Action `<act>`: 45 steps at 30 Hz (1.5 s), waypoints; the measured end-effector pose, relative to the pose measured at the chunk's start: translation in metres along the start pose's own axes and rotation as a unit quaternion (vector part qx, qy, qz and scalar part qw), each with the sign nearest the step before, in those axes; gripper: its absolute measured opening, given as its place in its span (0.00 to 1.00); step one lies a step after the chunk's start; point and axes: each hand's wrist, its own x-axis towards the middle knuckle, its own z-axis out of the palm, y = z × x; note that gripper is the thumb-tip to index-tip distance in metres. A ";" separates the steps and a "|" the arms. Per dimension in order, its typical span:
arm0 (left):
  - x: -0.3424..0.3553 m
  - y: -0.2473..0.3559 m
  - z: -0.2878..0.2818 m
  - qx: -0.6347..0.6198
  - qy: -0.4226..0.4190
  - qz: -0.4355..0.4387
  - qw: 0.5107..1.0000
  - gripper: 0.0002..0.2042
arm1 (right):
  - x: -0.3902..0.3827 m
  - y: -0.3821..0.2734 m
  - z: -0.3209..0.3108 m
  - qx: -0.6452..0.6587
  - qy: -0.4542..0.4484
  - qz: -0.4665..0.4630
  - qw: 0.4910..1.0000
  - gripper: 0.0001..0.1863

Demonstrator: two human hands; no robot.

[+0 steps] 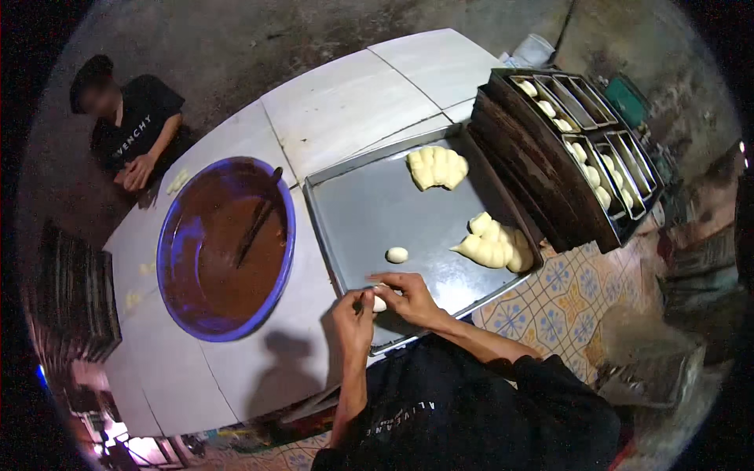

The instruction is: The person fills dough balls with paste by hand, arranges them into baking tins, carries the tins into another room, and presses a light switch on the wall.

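Note:
Over the near left corner of a grey metal tray [353, 212], my left hand [352, 320] and my right hand [410, 301] meet around a small pale piece of dough [378, 304]. My left fingers pinch it from the left, and my right fingers curl over it from the other side, partly hiding it. Just beyond my hands, a round dough ball [397, 255] lies on the tray. A lumpy mass of dough [498, 245] rests at the tray's right edge. Farther back sits another ridged slab of dough [437, 168].
A purple basin [289, 259] with brown liquid and a dark stick-like tool [255, 231] stands left of the tray. Stacked dark pans [525, 161] rise at right, topped by tins with dough pieces. A person [137, 125] is across the white tiled table [330, 102].

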 end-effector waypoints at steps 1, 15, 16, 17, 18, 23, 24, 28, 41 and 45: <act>0.006 -0.015 -0.002 0.069 0.006 0.105 0.992 0.17 | 0.003 -0.006 0.000 -0.043 0.035 -0.032 0.998 0.16; -0.002 -0.027 0.002 -0.145 0.034 0.162 0.975 0.22 | 0.069 0.079 -0.077 -0.101 -0.019 -0.024 0.994 0.22; -0.003 -0.027 0.001 -0.147 0.034 0.165 0.975 0.22 | 0.074 0.101 -0.088 -0.064 -0.100 -0.019 0.993 0.23; -0.005 -0.032 -0.002 -0.076 0.018 0.157 0.985 0.18 | 0.073 0.104 -0.083 -0.100 -0.084 -0.031 0.991 0.27; -0.003 -0.033 0.000 -0.008 -0.001 0.149 0.989 0.14 | 0.071 0.102 -0.081 -0.105 -0.087 -0.034 0.990 0.27; -0.005 -0.033 0.005 0.199 0.009 0.236 0.951 0.12 | 0.049 0.074 -0.056 -0.429 0.007 -0.110 0.896 0.26; -0.007 -0.026 0.009 0.200 -0.003 0.231 0.952 0.11 | 0.047 0.094 -0.053 -0.433 -0.024 -0.095 0.896 0.21; -0.008 -0.037 0.003 0.275 -0.019 0.230 0.933 0.10 | 0.070 0.064 -0.070 -0.115 -0.217 0.135 0.960 0.22; -0.014 -0.008 -0.004 0.300 0.008 0.315 0.900 0.08 | 0.141 -0.196 -0.399 -0.372 0.305 0.052 0.875 0.33; -0.003 -0.036 0.005 0.343 0.029 0.378 0.860 0.07 | 0.150 -0.128 -0.532 -0.252 0.444 0.107 0.853 0.33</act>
